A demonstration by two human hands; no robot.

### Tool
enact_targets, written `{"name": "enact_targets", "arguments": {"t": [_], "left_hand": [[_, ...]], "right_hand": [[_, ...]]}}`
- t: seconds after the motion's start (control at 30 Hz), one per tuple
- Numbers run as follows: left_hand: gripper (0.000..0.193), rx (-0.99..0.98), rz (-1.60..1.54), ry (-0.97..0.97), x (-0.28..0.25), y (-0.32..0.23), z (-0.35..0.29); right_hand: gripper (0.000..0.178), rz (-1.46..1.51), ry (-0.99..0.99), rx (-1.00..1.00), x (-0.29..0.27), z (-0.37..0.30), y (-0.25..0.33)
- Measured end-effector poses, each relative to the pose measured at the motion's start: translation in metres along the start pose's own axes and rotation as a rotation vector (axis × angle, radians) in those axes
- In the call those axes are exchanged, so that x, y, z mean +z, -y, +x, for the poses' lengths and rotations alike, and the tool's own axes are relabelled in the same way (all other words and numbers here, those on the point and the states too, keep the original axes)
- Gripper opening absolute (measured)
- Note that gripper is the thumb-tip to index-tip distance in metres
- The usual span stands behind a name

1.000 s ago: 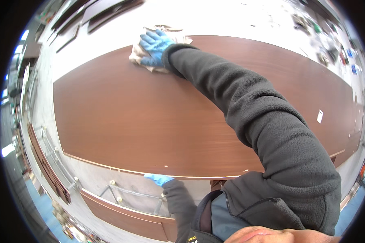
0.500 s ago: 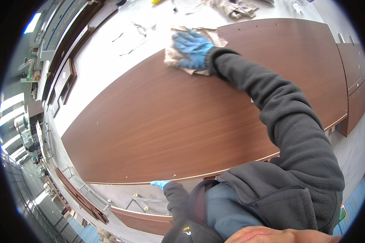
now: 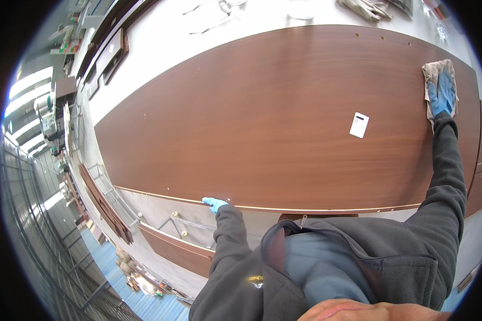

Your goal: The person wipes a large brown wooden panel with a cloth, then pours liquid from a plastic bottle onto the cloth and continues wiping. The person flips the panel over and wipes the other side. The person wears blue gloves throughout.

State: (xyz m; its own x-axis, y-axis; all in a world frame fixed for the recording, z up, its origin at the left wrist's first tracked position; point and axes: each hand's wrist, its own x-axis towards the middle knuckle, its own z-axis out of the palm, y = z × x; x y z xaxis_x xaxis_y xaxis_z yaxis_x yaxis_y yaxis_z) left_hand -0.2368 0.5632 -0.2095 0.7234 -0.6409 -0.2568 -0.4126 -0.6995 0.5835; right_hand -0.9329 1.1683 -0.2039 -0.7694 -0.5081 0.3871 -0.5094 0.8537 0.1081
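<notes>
My right hand (image 3: 442, 96), in a blue glove, lies on a crumpled beige cloth (image 3: 432, 69) near the right end of a long brown wood-grain panel (image 3: 262, 123). Its fingers are stretched out over the cloth, pressing it to the surface. At the panel's near edge is my left hand (image 3: 215, 204), gloved in blue too, with its fingers extended and nothing seen in them. A white label (image 3: 359, 124) sits on the panel, left of my right arm. Several small holes show along the panel's far right edge.
Beyond the panel lies a white surface (image 3: 166, 43) with a pair of work gloves (image 3: 365, 9) at the far right. Brown boards (image 3: 106, 206) lean at the left. Below the near edge stand a metal frame (image 3: 198, 224) and another brown board (image 3: 171, 246).
My right hand has swept the cloth from the panel's far middle edge to its right end, uncovering the white label. My left hand stays at the near edge.
</notes>
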Motion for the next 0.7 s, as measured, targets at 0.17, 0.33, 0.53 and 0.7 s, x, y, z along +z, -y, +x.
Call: {"name": "enact_targets", "arguments": {"t": [0.17, 0.33, 0.53, 0.7], "left_hand": [[0.083, -0.023, -0.138, 0.087, -0.005, 0.005, -0.005], [0.083, -0.037, -0.421, 0.191, 0.000, 0.004, 0.001], [0.077, -0.106, -0.598, 0.457, -0.010, 0.026, 0.017], [0.074, -0.176, -1.162, 1.421, -0.043, 0.089, 0.099]], "right_hand": [[0.092, -0.284, 0.103, 0.141, 0.027, 0.011, 0.069], [0.085, -0.008, 0.146, -0.121, -0.013, 0.052, 0.322], [0.097, 0.615, 0.414, -0.359, -0.114, 0.061, 0.672], [0.083, 0.731, 0.193, -0.820, -0.194, -0.043, 0.848]]}}
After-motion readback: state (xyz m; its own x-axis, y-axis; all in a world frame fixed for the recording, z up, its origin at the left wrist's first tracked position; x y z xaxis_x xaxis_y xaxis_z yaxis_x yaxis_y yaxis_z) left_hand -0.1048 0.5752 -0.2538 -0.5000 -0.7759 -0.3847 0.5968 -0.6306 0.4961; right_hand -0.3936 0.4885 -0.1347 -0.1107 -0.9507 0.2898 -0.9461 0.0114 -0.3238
